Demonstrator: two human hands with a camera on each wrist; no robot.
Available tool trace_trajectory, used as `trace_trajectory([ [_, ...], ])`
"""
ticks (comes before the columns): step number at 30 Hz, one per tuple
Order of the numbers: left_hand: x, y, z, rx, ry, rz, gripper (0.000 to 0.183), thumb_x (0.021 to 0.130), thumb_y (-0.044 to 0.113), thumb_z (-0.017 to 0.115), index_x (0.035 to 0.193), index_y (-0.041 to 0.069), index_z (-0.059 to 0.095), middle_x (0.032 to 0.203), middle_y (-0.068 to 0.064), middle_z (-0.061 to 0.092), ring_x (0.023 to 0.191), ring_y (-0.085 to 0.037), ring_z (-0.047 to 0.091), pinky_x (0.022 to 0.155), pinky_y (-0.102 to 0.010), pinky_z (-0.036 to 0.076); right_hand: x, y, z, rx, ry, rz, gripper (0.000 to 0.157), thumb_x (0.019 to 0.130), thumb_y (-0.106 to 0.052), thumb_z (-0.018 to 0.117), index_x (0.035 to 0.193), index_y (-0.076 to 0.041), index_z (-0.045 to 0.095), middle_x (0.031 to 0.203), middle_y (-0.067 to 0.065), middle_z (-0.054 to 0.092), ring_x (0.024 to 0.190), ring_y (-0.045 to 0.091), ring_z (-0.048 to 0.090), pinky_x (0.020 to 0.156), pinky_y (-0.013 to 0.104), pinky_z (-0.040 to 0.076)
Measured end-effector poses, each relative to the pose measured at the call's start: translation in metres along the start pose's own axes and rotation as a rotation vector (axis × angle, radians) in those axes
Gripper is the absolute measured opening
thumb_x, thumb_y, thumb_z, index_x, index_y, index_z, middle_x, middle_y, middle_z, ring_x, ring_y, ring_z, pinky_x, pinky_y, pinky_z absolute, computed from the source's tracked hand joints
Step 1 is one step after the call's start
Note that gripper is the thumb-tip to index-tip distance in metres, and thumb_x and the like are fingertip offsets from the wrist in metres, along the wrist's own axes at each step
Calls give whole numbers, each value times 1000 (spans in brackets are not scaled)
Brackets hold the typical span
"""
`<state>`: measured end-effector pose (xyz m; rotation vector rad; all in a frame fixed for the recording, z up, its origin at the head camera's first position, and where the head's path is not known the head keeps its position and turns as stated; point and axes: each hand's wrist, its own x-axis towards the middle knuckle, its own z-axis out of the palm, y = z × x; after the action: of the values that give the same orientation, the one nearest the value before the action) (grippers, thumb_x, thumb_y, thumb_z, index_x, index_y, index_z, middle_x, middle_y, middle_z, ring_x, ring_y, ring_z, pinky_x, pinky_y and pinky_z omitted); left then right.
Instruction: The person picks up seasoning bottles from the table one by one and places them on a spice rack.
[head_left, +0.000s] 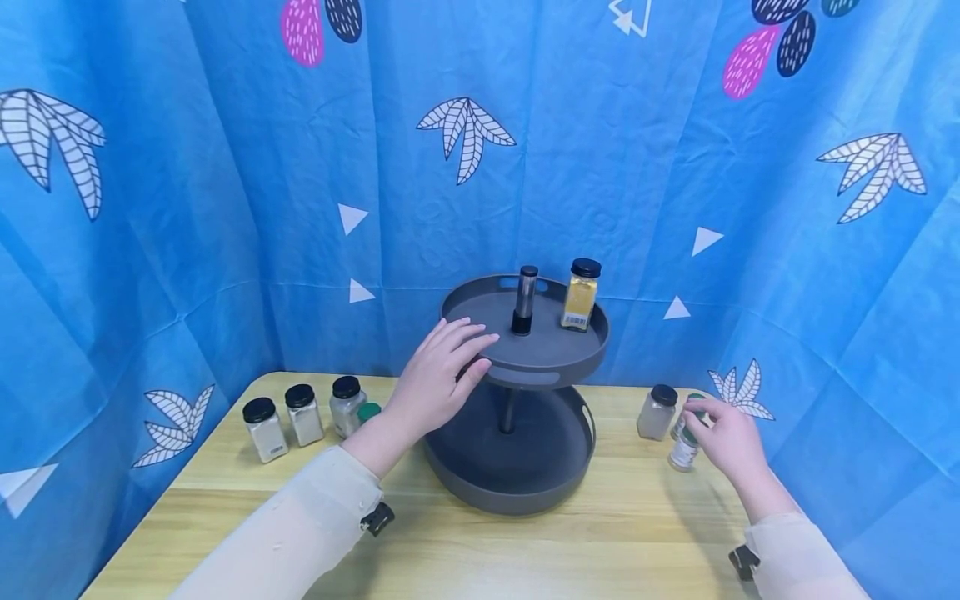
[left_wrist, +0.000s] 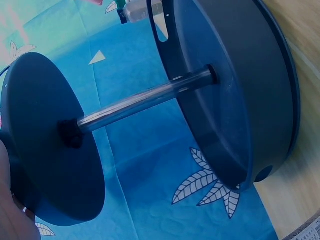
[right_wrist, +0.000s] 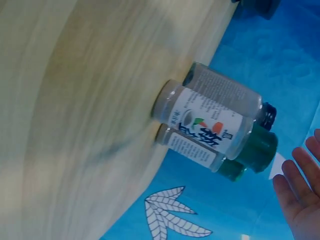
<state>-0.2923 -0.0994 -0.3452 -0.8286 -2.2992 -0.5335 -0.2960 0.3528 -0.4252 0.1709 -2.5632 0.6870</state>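
Note:
My left hand (head_left: pixel 438 375) rests at the near left rim of the upper tray (head_left: pixel 517 354) of a dark grey two-tier stand, its fingers extended. In the left wrist view, part of that hand (left_wrist: pixel 12 215) shows beside the upper tray's edge. My right hand (head_left: pixel 723 437) hovers at the green lid of a small seasoning bottle (head_left: pixel 682 455) on the right. In the right wrist view, its fingers (right_wrist: pixel 300 172) are spread and apart from the bottle's green lid (right_wrist: pixel 259 147). A second green-lidded bottle (right_wrist: pixel 192 148) and a black-lidded jar (right_wrist: pixel 225 89) stand close beside it.
A yellow-filled jar (head_left: pixel 580 296) with a black lid stands on the upper tray near the post (head_left: pixel 525 300). The lower tray (head_left: pixel 495 500) sits on the wooden table (head_left: pixel 600 550). Several jars (head_left: pixel 303 417) stand at the left. A blue curtain (head_left: pixel 480 225) hangs behind.

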Motion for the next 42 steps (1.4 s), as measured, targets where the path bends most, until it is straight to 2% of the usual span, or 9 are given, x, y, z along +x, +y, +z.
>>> trace_trajectory([
  [12, 1, -1, 0, -2, 28, 28, 43, 107, 44, 44, 141, 22, 59, 145, -4, 55, 144, -22, 38, 122, -50, 21, -4, 12, 6, -27, -18, 17, 21, 94, -12, 66, 109, 0, 74, 119, 28, 66, 100, 52, 62, 81, 63, 50],
  [16, 0, -1, 0, 2, 33, 29, 43, 107, 44, 44, 141, 22, 59, 145, -4, 55, 144, -23, 38, 121, -52, 23, -4, 16, 10, -46, -8, 7, 21, 92, -12, 67, 108, 0, 75, 117, 27, 67, 78, 37, 65, 69, 51, 53],
  [19, 0, -1, 0, 0, 32, 26, 43, 107, 44, 44, 141, 22, 59, 145, -4, 55, 144, -22, 38, 121, -51, 22, -4, 18, 12, -55, -10, 4, 21, 91, -11, 68, 107, 1, 75, 116, 26, 68, 63, 20, 57, 60, 40, 48],
  [21, 0, -1, 0, 1, 32, 25, 43, 107, 43, 44, 141, 22, 59, 145, -4, 55, 144, -23, 38, 121, -51, 22, -4, 19, 13, -55, -18, 9, 22, 90, -10, 69, 108, 1, 74, 115, 26, 68, 59, 16, 52, 59, 37, 46],
  [25, 0, -1, 1, 2, 33, 24, 43, 107, 44, 43, 141, 22, 59, 145, -4, 55, 144, -22, 38, 121, -51, 22, -5, 20, 15, -58, -23, 12, 22, 90, -9, 70, 108, 2, 74, 115, 26, 68, 65, 26, 62, 63, 45, 52],
  [27, 0, -1, 1, 4, 34, 24, 43, 107, 44, 43, 140, 22, 60, 144, -4, 55, 144, -22, 38, 121, -52, 22, -6, 21, 15, -58, -22, 11, 23, 89, -8, 70, 108, 3, 74, 114, 26, 69, 75, 37, 66, 69, 52, 53],
  [30, 0, -1, 1, 1, 28, 15, 43, 107, 44, 43, 141, 23, 59, 145, -4, 55, 144, -22, 37, 122, -48, 19, -6, 22, 16, -63, -21, 9, 23, 88, -7, 71, 108, 4, 73, 114, 26, 69, 93, 45, 67, 76, 58, 53],
  [34, 0, 0, 0, -1, 21, 6, 43, 107, 44, 43, 141, 23, 59, 145, -3, 54, 145, -21, 36, 124, -46, 16, -7, 23, 17, -72, -32, 13, 25, 87, -5, 71, 110, 4, 73, 117, 27, 67, 99, 47, 65, 77, 59, 52],
  [42, -1, 1, 2, -4, 30, 18, 42, 106, 41, 46, 140, 20, 60, 144, -5, 55, 144, -23, 38, 123, -48, 19, -7, 23, 17, -83, -48, -6, 26, 85, -4, 72, 110, 6, 72, 119, 29, 66, 104, 50, 62, 79, 60, 52],
])
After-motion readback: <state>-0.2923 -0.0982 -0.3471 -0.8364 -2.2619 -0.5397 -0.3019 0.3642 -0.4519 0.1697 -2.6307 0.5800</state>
